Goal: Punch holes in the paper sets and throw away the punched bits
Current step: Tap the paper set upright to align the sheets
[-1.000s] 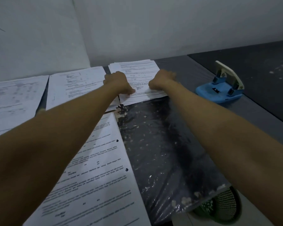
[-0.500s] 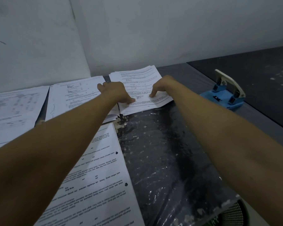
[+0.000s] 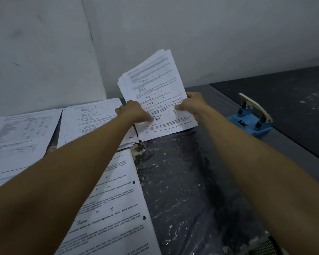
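— How many paper sets can you count, left to right?

— Four. A far-left set (image 3: 17,137) lies flat on the bench (image 3: 228,115), a second set (image 3: 92,118) lies just right of it, and a near set (image 3: 118,208) with two punched holes on its right edge lies in front, partly under the left arm. The fourth, the lifted set (image 3: 155,89), is tilted up at its far end, its near edge low by the bench.

— And the hands?

— Two. The left hand (image 3: 132,112) grips the lifted set's left edge, fingers curled on it. The right hand (image 3: 191,105) pinches its right edge, thumb on top.

— Anything else?

— One plastic sheet (image 3: 182,190), dark and speckled with paper bits, spread right of the near set. One blue hole punch (image 3: 250,118) stands far right, apart from the papers. One green basket (image 3: 265,245) shows at the near right corner.
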Demonstrator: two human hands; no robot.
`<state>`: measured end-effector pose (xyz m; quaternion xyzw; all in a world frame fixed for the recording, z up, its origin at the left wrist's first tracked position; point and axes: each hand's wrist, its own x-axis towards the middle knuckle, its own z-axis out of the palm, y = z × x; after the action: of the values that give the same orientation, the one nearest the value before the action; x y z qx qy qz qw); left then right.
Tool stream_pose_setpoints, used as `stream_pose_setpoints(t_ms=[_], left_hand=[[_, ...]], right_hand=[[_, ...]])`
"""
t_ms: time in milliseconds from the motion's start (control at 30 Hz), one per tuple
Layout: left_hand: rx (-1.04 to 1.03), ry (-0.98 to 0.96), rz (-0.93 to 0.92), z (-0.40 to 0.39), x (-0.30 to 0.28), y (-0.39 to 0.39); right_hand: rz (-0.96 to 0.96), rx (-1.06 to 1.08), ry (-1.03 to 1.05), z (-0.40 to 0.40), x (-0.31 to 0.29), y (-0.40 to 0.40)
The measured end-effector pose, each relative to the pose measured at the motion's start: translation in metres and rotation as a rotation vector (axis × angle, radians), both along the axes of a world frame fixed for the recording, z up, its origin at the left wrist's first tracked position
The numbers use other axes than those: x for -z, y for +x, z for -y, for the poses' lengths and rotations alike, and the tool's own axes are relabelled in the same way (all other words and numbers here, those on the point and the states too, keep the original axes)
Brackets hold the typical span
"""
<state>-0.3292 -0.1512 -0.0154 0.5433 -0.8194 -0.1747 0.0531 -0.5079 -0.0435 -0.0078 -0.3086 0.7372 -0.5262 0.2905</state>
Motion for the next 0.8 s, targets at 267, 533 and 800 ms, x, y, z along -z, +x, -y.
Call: stream_pose_setpoints(t_ms=[267, 533, 800], left_hand=[[-0.209, 0.325, -1.133, -0.012, -0.038, 0.017], [0.107, 0.25, -1.169, -0.056, -0.085, 0.038], [0.265, 0.209, -1.176, -0.101, -0.087, 0.058]], right_hand=[[0.053, -0.01, -0.187, -0.035, -0.033, 0.004], [0.066, 0.025, -0.247, -0.088, -0.06, 0.023], [-0.019, 0.055, -0.262, -0.144, -0.071, 0.034]])
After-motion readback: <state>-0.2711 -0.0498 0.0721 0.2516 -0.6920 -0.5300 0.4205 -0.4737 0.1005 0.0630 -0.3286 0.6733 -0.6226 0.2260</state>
